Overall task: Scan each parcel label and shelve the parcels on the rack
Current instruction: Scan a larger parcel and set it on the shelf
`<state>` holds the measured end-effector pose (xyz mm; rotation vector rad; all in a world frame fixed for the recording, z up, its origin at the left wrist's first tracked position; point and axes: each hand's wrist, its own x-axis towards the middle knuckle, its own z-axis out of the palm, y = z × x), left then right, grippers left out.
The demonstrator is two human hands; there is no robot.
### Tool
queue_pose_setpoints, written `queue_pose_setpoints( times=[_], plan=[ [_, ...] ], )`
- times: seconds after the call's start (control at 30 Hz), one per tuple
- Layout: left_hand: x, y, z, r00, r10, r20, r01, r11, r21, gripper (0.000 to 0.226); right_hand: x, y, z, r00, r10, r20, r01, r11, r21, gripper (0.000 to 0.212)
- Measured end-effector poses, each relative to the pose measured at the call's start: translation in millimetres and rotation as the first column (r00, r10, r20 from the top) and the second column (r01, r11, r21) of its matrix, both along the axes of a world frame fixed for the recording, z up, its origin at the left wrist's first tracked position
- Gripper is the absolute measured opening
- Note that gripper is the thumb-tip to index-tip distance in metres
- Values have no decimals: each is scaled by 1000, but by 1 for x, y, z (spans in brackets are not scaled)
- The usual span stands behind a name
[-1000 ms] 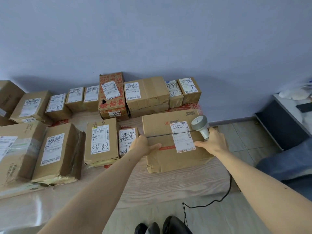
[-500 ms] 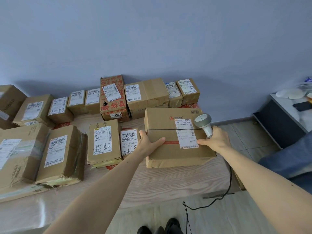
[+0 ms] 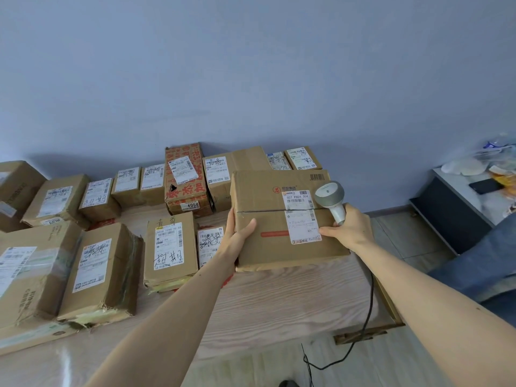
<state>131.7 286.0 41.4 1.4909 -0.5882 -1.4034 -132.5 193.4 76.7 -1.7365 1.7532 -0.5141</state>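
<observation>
Head-worn view, forward-down over parcel table [image 3: 279,303]

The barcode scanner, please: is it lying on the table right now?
No, the right hand grips the barcode scanner by its handle, above the large parcel.

Matt cardboard parcel [image 3: 268,219], white paper label [image 3: 301,216]; pale wood-grain table [image 3: 279,303]; smooth grey plastic scanner [image 3: 332,198].

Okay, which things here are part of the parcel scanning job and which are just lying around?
Job: big parcel gripped by left hand; scanner in right hand; labelled parcels on table.
Lying about: phone and bags on side cabinet.
</observation>
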Motion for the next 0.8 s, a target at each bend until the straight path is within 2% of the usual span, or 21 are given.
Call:
queue_pose_setpoints(
  times=[0.17,0.43,0.6,0.8],
  plan=[
    [5,1,4,998,4,-67,-9,997,-72,77,5,0,11,1000,-4,-5,3,998,-63,52],
    [14,-4,11,996,60,-64,-71,982,-176,86,14,0,24,1000,2,1,-2,992,-123,52],
    [18,-5,11,981,122,-149,-144,979,-146,98,21,-4,32,1000,10,9,-8,991,-137,53],
    [38,-11,11,980,131,-149,-156,973,-170,102,34,0,34,999,3,45,4,990,-140,49]
  ],
)
